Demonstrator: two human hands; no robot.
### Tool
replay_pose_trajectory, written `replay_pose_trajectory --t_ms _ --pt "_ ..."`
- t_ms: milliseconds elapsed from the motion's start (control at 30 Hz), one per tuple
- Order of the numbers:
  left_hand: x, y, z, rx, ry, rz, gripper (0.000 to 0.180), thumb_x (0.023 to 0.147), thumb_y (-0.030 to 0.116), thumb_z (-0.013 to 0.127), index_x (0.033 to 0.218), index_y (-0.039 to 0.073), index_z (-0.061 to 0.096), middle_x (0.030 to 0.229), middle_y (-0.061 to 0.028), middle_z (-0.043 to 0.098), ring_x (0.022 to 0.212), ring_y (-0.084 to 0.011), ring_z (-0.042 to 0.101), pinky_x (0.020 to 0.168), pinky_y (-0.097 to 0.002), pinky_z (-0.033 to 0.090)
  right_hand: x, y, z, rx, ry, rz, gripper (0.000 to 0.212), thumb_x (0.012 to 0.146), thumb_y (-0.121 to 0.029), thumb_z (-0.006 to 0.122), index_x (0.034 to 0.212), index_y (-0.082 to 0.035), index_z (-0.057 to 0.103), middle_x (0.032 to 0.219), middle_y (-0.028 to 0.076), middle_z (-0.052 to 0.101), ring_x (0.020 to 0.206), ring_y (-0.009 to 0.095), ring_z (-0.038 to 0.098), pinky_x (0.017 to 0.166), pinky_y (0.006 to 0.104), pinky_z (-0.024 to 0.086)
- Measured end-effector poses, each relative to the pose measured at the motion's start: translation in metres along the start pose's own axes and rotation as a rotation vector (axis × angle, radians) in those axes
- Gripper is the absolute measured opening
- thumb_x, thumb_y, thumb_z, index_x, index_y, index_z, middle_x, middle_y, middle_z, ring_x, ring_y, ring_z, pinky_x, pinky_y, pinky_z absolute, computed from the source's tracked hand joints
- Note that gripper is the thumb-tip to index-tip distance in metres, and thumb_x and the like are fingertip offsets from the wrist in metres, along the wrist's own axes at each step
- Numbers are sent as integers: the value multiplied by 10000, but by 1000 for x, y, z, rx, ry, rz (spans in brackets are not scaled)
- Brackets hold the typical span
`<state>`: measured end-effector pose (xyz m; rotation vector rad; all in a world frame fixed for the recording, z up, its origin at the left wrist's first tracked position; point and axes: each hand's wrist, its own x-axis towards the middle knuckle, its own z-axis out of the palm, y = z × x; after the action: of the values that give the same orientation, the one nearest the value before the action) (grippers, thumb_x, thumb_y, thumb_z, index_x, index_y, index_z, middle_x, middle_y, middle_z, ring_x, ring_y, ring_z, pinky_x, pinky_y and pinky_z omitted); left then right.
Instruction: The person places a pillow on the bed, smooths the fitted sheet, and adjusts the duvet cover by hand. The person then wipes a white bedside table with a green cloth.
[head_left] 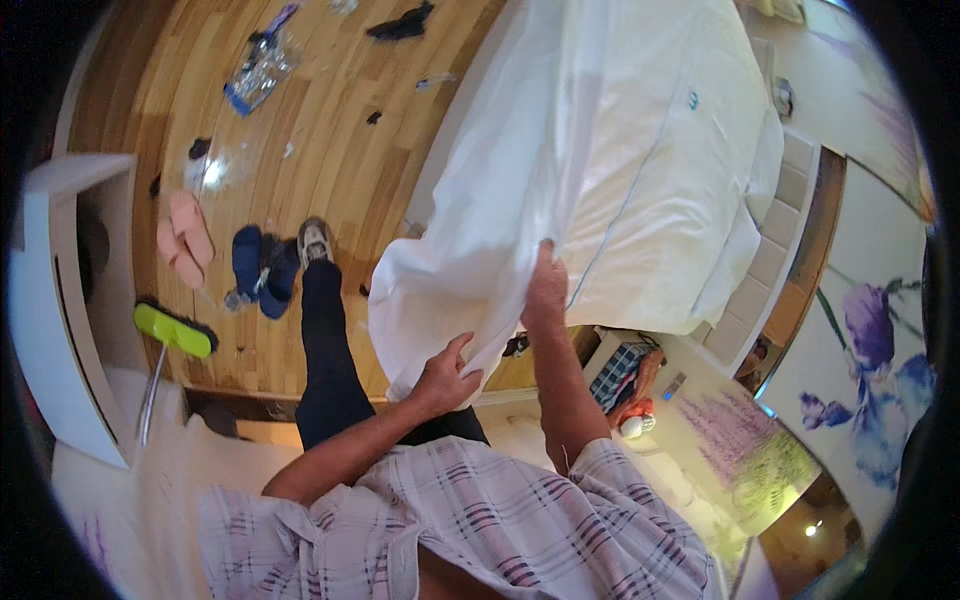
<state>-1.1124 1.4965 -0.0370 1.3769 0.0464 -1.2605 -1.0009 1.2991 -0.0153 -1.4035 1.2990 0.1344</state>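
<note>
The fingers of the right hand (pixel 545 292) are clamped on a gathered fold of a white sheet (pixel 465 230). At 8 o'clock from it, the left hand (pixel 438 386) has its fingers spread apart by the cloth; I cannot tell whether they touch it. The sheet stretches toward 12 o'clock, beside the white-covered bed (pixel 655 190) at 1. From the left hand, blue slippers (pixel 247 262) and pink slippers (pixel 186 238) lie at 10, a green brush (pixel 175 330) at 9.
</note>
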Motion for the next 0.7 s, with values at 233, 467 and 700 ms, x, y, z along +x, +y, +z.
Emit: replay_pose_trajectory --t_ms 233,467,700 --pt "-5 -16 37 320 -200 124 534 924 274 636 1363 -13 533 1208 -333 658 1087 -496 651 931 -554 527 -1 -4 11 -444 39 -536 425 1013 -357 652 1161 37 595 980 189 709 933 293 688 842 422 547" --pt "2 19 118 663 -345 4 470 972 338 564 1266 -28 593 1044 -336 696 967 -522 672 873 -591 533 36 -13 -36 -401 -284 -518 423 936 -273 644 1194 53 565 1044 303 696 1017 422 692 880 482 540" --pt "55 55 316 543 -150 -22 618 1009 393 561 1418 -49 426 1124 -351 669 1003 -546 654 884 -569 538 87 -97 -212 -161 -714 -445 458 963 -382 672 1142 39 663 943 104 683 888 183 629 799 376 532"
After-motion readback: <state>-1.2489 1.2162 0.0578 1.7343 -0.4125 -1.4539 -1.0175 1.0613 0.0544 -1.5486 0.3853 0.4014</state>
